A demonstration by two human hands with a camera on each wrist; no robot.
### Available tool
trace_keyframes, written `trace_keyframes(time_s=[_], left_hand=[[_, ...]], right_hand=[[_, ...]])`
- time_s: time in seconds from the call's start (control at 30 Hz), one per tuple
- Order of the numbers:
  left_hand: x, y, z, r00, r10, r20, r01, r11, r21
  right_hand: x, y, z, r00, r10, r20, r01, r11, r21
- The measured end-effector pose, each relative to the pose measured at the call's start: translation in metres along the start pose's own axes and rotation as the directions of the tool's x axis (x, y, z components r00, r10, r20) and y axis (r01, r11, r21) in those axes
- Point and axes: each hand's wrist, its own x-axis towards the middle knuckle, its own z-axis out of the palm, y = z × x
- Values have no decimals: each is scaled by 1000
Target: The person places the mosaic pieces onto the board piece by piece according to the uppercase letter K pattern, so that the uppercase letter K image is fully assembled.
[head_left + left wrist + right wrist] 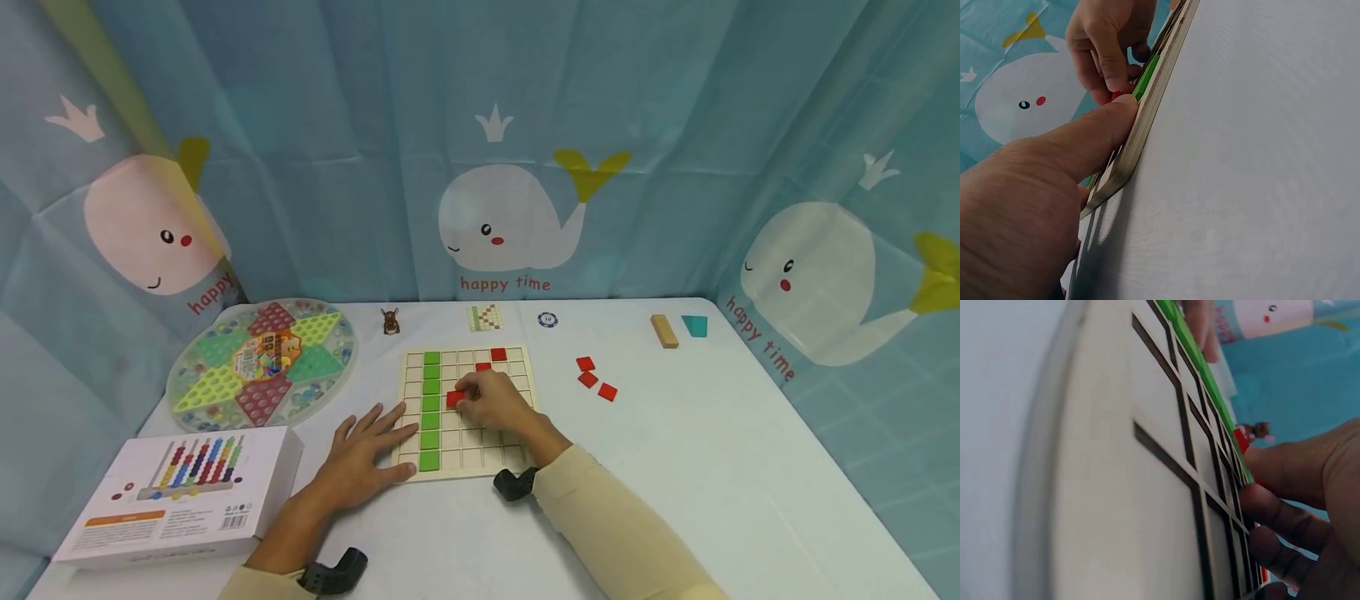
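Observation:
A wooden grid board (468, 454) lies on the white table, with a column of green square tiles (430, 421) near its left side. Red square tiles (498, 355) sit in cells toward its far right. My right hand (497, 402) pinches a red tile (454, 399) between thumb and fingers, just right of the green column. My left hand (365, 457) rests with spread fingers along the board's left edge. In the left wrist view the left thumb (1107, 128) touches the board's rim. The right wrist view shows the red tile (1241, 440) at the right fingertips, over the grid.
Loose red tiles (588, 379) lie right of the board. Behind it are a small pattern card (486, 317), a poker chip (547, 319) and a brown figurine (390, 322). A wooden block (664, 331) and teal piece (695, 326) lie far right; a checkers board (217, 350) and abacus box (180, 500) stand left.

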Motion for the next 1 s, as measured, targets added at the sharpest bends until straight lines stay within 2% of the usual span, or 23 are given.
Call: trace_keyframes(time_s=[0.17, 0.3, 0.43, 0.57, 0.73, 1.0], left_hand=[[0, -1, 0, 1000, 11, -6, -11, 1000, 6], [1, -1, 0, 1000, 17, -10, -17, 1000, -3], [0, -1, 0, 1000, 13, -8, -13, 1000, -7], [0, -1, 1, 1000, 4, -5, -4, 1000, -6], [0, 0, 2, 1000, 4, 5, -4, 1000, -13], [-1, -1, 2, 1000, -3, -6, 3, 1000, -13]], right_hand=[[1, -5, 4, 999, 36, 5, -36, 996, -84], [1, -8, 6, 999, 45, -8, -46, 993, -112], [1, -11, 7, 998, 56, 2, -56, 991, -121], [0, -9, 3, 999, 34, 13, -33, 996, -77], [-7, -6, -15, 998, -49, -45, 49, 999, 5], [-35, -15, -67, 975, -152, -160, 162, 986, 48]])
